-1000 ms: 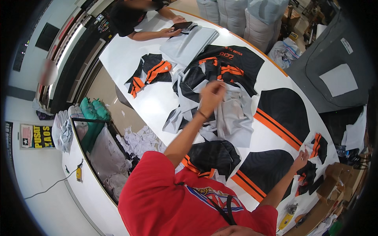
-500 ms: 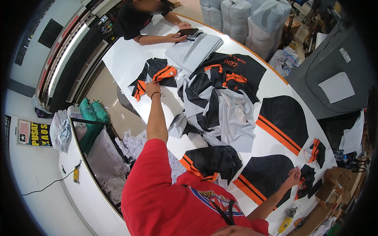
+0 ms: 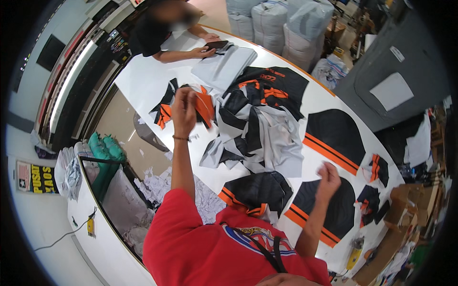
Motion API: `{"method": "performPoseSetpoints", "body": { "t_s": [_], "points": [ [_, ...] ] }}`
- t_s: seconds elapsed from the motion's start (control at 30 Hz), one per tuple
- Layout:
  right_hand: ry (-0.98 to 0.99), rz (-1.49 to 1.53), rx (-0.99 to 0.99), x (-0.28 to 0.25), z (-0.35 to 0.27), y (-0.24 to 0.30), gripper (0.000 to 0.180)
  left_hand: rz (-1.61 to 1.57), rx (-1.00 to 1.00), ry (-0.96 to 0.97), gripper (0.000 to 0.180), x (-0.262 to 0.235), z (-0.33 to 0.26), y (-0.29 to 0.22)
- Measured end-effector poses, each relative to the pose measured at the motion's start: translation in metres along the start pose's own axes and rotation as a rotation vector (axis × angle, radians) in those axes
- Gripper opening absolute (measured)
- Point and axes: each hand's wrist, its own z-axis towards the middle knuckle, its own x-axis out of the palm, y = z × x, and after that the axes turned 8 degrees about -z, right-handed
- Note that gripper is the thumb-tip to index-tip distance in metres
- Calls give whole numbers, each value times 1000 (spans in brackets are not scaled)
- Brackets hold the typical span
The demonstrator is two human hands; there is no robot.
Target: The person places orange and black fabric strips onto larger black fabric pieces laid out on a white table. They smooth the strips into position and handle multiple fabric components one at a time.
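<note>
The left hand (image 3: 184,110), curled (too blurred to tell whether it pinches), is nearer: a small black-and-orange fabric piece (image 3: 204,109) slants down its right side, near the white tabletop (image 3: 138,76)'s left edge. The right hand (image 3: 328,181), half-open and empty, hangs well apart.

Bright, fairly even indoor light fills the room and seems to fall from above; the white bench (image 3: 200,178) throws much of it back, with strong glare along its far edge; a long strip on the machine (image 3: 76,78) gleams white, and the floor (image 3: 150,117) carries a thin shiny streak; the black panel (image 3: 334,133) shows faint ripples, while shade thickens around the clutter at the right; the left hand (image 3: 183,112) and right hand (image 3: 328,180) look slightly smeared; a blurred patch covers the co-worker's face; straight edges bow outward, and black vignetting swallows the corners.
</note>
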Motion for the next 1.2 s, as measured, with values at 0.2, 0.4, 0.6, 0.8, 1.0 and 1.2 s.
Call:
{"method": "performPoseSetpoints", "body": {
  "t_s": [0.2, 0.4, 0.6, 0.8, 1.0, 1.2],
  "points": [
    [298, 127, -408, 96, -38, 112, 40, -271, -9, 619, 5, 65, -45, -115],
    [436, 223, -86, 66, -59, 135, 19, -545, -37, 871, 22, 99, -73, -139],
    [375, 360, -151, 38, -73, 124, 22, -529, -67, 980, 63, 115, -103, -152],
    [338, 459, -97, 28, -84, 117, 24, -370, 24, 996, 72, 121, -120, -172],
    [352, 604, 30, 19, -90, 113, 23, -396, 120, 962, 61, 121, -127, -183],
    [289, 405, -65, 21, -98, 114, 22, -334, 247, 657, 42, 141, -154, -172]
  ]
}}
